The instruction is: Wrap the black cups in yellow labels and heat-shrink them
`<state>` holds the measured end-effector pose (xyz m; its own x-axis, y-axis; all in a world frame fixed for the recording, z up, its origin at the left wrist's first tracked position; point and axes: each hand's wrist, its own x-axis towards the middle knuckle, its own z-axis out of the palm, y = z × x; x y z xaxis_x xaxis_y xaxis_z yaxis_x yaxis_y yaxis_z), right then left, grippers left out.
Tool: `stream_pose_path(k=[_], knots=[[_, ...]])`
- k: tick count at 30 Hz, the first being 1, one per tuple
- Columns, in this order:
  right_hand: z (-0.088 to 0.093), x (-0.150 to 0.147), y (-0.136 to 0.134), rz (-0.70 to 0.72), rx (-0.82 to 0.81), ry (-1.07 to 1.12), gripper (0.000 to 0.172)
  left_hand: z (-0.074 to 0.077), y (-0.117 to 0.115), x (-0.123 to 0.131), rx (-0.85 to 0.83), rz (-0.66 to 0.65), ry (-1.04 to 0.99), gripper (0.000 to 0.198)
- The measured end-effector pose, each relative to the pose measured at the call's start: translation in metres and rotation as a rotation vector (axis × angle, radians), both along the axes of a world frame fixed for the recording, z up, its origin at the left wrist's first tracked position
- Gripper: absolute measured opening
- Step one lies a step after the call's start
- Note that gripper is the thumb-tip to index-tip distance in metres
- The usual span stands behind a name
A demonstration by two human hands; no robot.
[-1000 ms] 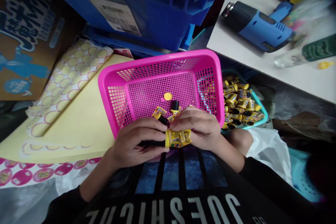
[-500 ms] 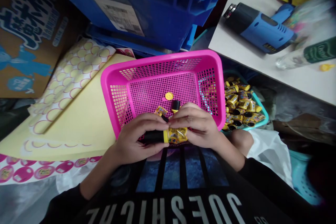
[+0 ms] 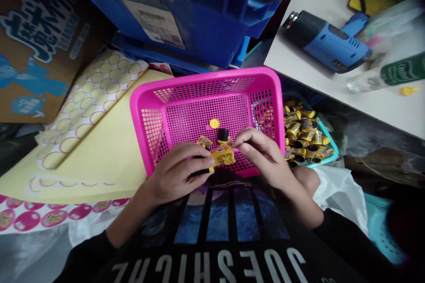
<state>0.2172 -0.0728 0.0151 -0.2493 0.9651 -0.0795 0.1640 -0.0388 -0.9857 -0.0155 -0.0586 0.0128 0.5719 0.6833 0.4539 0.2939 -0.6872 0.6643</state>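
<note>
A pink mesh basket (image 3: 186, 97) sits in front of me, above my lap. My left hand (image 3: 175, 174) is closed round a small black tube with a yellow printed wrapper (image 3: 222, 155) at its near rim. My right hand (image 3: 262, 152) is just right of the tube, its thumb and forefinger pinched by the wrapper's end; whether they touch it is unclear. Inside the basket lie a yellow round cap (image 3: 214, 123), a black tube (image 3: 222, 135) and a few wrapped pieces (image 3: 204, 141).
A teal basket (image 3: 327, 135) heaped with several yellow-wrapped tubes stands to the right. Yellow sheets of round stickers (image 3: 93, 97) lie left, pink stickers (image 3: 40, 219) lower left. Blue crates (image 3: 186, 4) rise behind. A blue heat gun (image 3: 327, 42) and a bottle (image 3: 388, 73) rest on the white table.
Both hands moved up over the basket's near rim. The right hand slid off the wrapper and now pinches beside its end, while the left hand keeps the tube.
</note>
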Motion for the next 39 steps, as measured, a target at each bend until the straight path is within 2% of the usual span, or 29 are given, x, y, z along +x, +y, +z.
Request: stream_pose_path(k=[3, 4, 9, 12, 16, 18, 20, 22, 30, 35, 39], knots=[[0.002, -0.004, 0.004, 0.138, -0.035, -0.007, 0.043, -0.004, 0.0, 0.0, 0.094, -0.047, 0.058, 0.028], [0.002, -0.005, 0.005, 0.144, -0.08, 0.001, 0.047, -0.005, 0.001, -0.001, 0.122, -0.061, 0.085, 0.029], [-0.004, -0.012, 0.003, -0.121, -0.381, 0.18, 0.043, -0.01, 0.002, -0.005, 0.304, -0.1, 0.171, 0.03], [-0.006, -0.013, 0.001, -0.119, -0.393, 0.2, 0.045, -0.009, 0.003, -0.006, 0.338, -0.111, 0.168, 0.026], [-0.008, -0.015, 0.004, 0.005, -0.467, 0.275, 0.034, -0.006, 0.001, -0.001, 0.222, -0.108, 0.169, 0.035], [-0.011, -0.017, 0.005, 0.03, -0.492, 0.338, 0.025, -0.006, -0.001, 0.001, 0.129, -0.029, 0.112, 0.039], [-0.016, -0.018, 0.006, -0.008, -0.494, 0.391, 0.018, -0.007, -0.002, 0.003, 0.023, 0.097, 0.009, 0.039], [-0.02, -0.018, 0.005, -0.034, -0.492, 0.409, 0.017, -0.007, -0.003, 0.003, -0.068, 0.169, -0.057, 0.038], [-0.016, -0.017, 0.008, 0.036, -0.362, 0.323, 0.01, -0.007, -0.004, 0.004, -0.068, 0.135, 0.02, 0.03], [-0.016, -0.013, 0.008, 0.107, -0.273, 0.246, 0.011, -0.011, -0.007, 0.006, -0.194, 0.154, 0.006, 0.029], [-0.015, -0.013, 0.007, 0.101, -0.248, 0.199, 0.016, -0.013, -0.011, 0.011, -0.292, 0.217, -0.035, 0.036]])
